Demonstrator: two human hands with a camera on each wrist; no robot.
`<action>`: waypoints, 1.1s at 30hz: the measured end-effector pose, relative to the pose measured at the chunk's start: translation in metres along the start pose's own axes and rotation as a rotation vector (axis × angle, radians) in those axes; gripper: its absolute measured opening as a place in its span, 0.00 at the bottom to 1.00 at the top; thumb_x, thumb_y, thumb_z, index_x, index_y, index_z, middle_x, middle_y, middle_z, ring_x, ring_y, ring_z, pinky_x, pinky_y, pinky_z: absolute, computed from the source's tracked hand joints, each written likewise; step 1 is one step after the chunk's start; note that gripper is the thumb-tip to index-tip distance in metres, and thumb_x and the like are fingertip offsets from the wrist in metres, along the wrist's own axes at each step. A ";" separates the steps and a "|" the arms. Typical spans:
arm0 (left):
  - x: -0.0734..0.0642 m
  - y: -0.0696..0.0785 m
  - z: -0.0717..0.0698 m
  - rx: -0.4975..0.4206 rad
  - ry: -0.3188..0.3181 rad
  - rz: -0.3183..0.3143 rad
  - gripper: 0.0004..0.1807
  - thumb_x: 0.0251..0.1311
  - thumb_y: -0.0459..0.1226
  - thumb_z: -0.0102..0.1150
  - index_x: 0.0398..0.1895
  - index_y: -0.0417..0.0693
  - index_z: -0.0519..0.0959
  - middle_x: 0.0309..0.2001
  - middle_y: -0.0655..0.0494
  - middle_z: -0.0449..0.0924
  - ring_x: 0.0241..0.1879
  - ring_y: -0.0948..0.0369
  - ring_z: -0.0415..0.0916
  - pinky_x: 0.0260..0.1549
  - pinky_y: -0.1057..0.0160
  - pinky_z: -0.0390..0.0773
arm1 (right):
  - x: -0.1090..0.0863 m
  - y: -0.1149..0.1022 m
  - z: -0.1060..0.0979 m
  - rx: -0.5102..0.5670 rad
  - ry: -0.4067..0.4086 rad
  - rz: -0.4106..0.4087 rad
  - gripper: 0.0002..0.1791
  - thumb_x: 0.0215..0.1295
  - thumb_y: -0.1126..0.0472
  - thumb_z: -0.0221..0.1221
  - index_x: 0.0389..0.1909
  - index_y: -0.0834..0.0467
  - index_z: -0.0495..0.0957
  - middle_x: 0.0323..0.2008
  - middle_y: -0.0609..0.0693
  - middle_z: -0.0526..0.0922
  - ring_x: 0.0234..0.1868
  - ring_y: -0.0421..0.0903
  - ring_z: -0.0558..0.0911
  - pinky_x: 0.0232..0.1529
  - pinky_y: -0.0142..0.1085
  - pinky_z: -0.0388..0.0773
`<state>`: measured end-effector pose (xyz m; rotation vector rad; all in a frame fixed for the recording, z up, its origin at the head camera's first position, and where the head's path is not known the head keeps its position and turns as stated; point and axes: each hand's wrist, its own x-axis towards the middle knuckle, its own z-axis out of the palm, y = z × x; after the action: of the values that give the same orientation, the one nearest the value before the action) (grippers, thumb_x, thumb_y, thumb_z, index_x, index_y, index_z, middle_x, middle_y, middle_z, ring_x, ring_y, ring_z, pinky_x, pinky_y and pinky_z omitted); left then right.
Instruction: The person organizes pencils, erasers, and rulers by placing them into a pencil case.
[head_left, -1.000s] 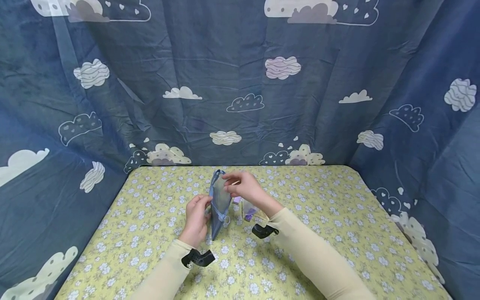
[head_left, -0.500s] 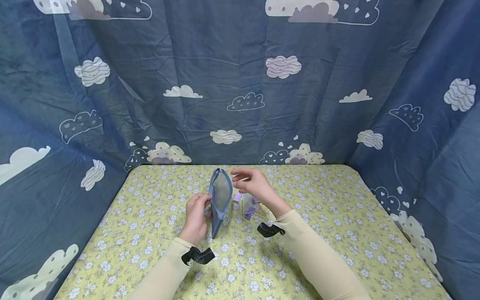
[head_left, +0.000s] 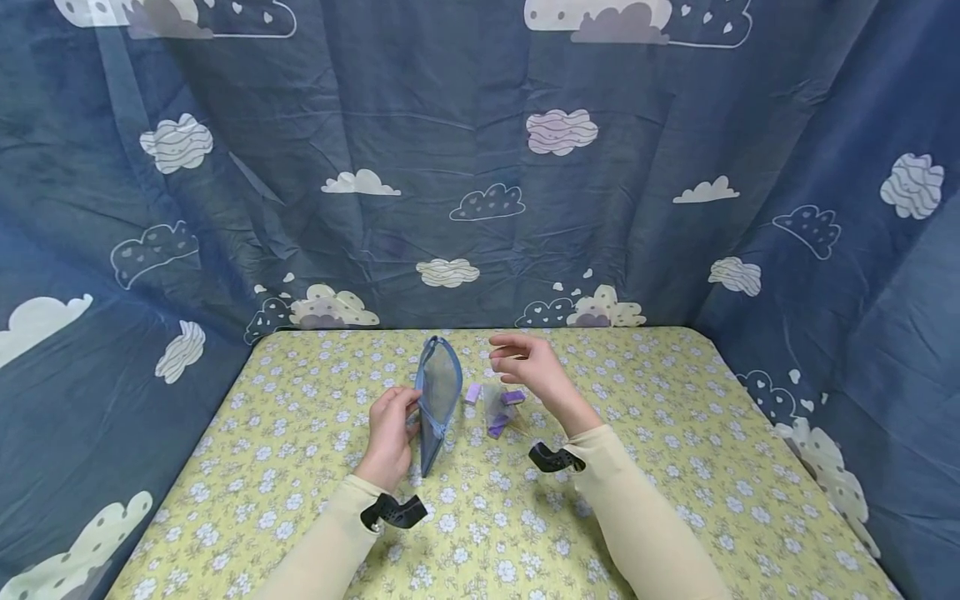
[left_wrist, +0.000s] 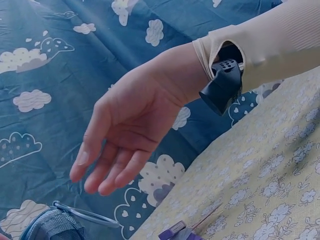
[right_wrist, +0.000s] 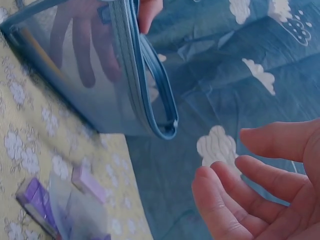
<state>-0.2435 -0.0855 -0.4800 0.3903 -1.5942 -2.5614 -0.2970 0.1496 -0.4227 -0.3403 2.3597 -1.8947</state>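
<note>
A blue zip pouch (head_left: pixel 440 387) with see-through sides stands on edge near the middle of the table, its zipped mouth gaping. My left hand (head_left: pixel 389 433) pinches its left side. In the right wrist view, fingers of that hand show through the clear side of the pouch (right_wrist: pixel 95 100), and a yellowish stick (right_wrist: pixel 42 52) lies along its bottom. To the right of the pouch, my right hand (head_left: pixel 531 367) hovers above the table with loosely bent fingers and nothing in them. The left wrist view shows this right hand (left_wrist: pixel 135 120) palm-on, apart from the pouch (left_wrist: pixel 52 227).
Beneath my right hand lie a lilac block (head_left: pixel 472 393), a small purple block (head_left: pixel 513 397), a translucent sheet or bag (head_left: pixel 492 407) and a dark purple piece (head_left: pixel 497 427). A floral yellow cloth (head_left: pixel 322 500) covers the table. Blue cloud-print curtains (head_left: pixel 420 225) enclose the back and sides.
My right hand has drawn away from the pouch's mouth to the right, uncovering more of the purple things. The mouth looks wider, while my left hand keeps its hold in nearly the same spot.
</note>
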 end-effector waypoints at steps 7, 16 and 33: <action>0.000 0.001 0.000 -0.010 -0.009 -0.002 0.08 0.62 0.31 0.59 0.25 0.44 0.74 0.34 0.55 0.77 0.40 0.54 0.76 0.38 0.55 0.71 | -0.001 0.011 -0.011 0.008 0.024 0.026 0.22 0.68 0.66 0.62 0.63 0.57 0.77 0.54 0.64 0.80 0.52 0.56 0.82 0.49 0.45 0.82; -0.001 0.001 0.000 -0.009 -0.007 -0.016 0.09 0.61 0.30 0.59 0.24 0.45 0.74 0.33 0.55 0.78 0.41 0.55 0.75 0.42 0.53 0.71 | -0.001 0.031 -0.026 0.023 0.037 0.072 0.23 0.68 0.68 0.61 0.64 0.61 0.75 0.54 0.66 0.79 0.55 0.61 0.80 0.55 0.55 0.77; 0.001 0.003 -0.003 -0.004 -0.012 -0.025 0.10 0.61 0.31 0.60 0.23 0.45 0.71 0.35 0.55 0.79 0.41 0.54 0.75 0.43 0.52 0.70 | 0.004 0.077 -0.032 -0.015 0.061 0.148 0.25 0.66 0.71 0.61 0.65 0.65 0.73 0.56 0.67 0.79 0.51 0.57 0.82 0.50 0.48 0.81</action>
<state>-0.2436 -0.0892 -0.4786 0.3975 -1.5977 -2.5903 -0.3161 0.1947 -0.4898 -0.1070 2.3652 -1.8459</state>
